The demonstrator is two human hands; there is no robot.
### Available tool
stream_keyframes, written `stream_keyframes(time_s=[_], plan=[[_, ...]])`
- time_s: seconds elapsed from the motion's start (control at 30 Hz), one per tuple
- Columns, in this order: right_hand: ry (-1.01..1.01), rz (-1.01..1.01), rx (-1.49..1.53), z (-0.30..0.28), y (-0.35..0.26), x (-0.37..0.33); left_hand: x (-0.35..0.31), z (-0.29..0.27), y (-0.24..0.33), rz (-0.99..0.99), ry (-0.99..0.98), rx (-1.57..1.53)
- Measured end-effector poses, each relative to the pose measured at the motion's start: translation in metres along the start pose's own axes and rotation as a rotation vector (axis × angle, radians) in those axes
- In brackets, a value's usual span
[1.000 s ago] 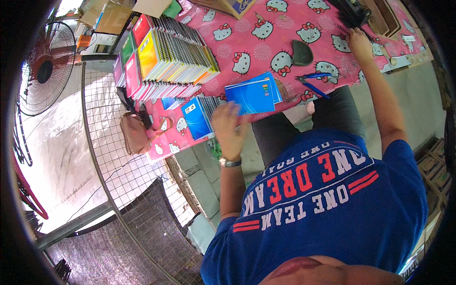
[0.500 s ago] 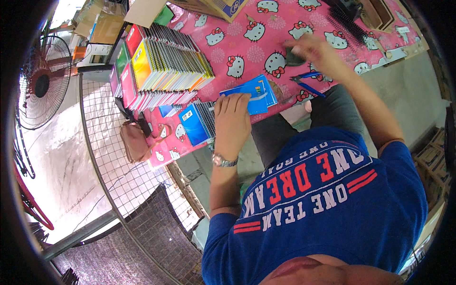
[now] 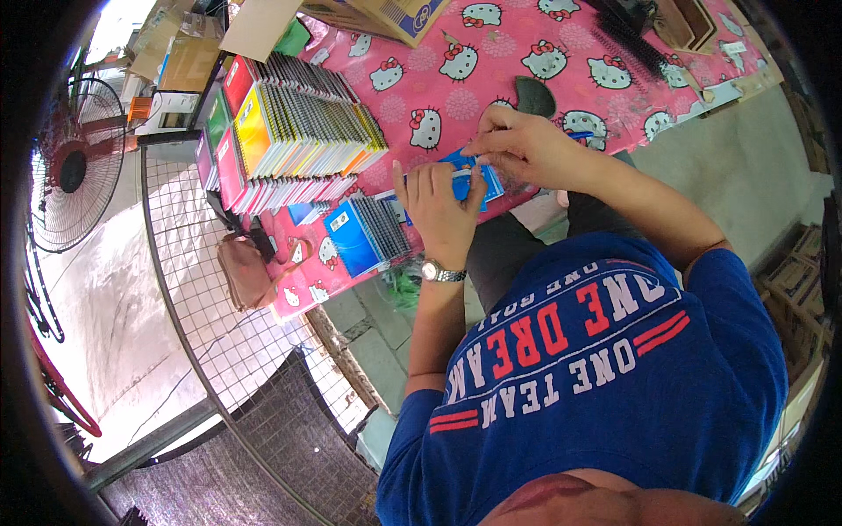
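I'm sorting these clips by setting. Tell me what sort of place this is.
Probably a small notebook-binding workshop or stall. Rows of spiral-bound notebooks stand on a table with a pink cartoon-cat tablecloth, black binding coils lie at the far end, and both hands work on a blue notebook.

Bright daylight, upper left overexposed; fisheye bending, dark vignette rim.
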State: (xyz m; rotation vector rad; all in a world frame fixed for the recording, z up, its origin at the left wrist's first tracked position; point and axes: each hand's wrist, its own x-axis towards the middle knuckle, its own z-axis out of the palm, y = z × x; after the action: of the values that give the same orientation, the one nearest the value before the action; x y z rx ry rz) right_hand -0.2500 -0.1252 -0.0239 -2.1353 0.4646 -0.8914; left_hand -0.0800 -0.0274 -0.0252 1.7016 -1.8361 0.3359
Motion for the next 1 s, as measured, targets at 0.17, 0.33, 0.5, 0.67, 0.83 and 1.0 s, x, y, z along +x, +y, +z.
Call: stream_keyframes(time_s=[0.17,0.33,0.5,0.67,0.83,1.0], plan=[[-0.148,0.040,-0.070,-0.001,0.002,0.008,0.001,0.002,0.001,0.010,-0.009,-0.007],[-0.181,0.054,0.257,0.001,0.014,0.014,0.002,-0.004,-0.002,0.038,-0.038,-0.017],[-0.106,0.114,0.335,0.009,0.018,0.005,0.006,-0.009,-0.004,0.046,-0.150,-0.034],[-0.044,-0.121,0.073,0.006,0.014,0.001,0.005,-0.010,-0.008,0.062,-0.172,-0.018],[-0.247,-0.046,-0.256,-0.002,-0.003,0.000,0.005,-0.012,-0.007,0.059,-0.192,-0.015],[-0.178,0.015,-0.087,-0.004,-0.016,-0.004,0.001,-0.024,-0.004,0.061,-0.227,-0.067]])
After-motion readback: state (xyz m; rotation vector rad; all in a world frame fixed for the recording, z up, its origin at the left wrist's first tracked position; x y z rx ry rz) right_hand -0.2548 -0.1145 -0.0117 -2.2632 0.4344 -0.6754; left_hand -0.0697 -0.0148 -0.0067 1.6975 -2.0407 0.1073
